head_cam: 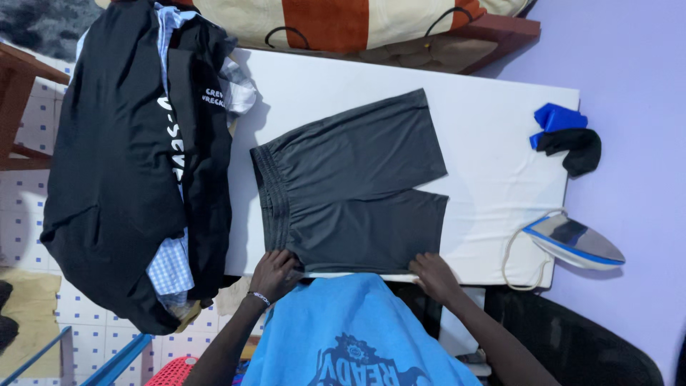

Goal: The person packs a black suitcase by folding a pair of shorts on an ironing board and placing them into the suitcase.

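On the white table (493, 164), dark grey shorts (350, 189) lie flat, legs spread apart.

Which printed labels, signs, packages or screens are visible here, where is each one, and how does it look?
No packages, signs or screens.
Black garment, hanging at the left: white lettering down its front.
Blue shirt on the person, bottom centre: dark blue printed graphic with letters.

A pair of dark grey shorts (354, 193) lay flat and spread open on the white surface, elasticated waistband to the left and both legs pointing right. Its near edge ran along the surface's front edge, slightly rumpled at the waistband corner.
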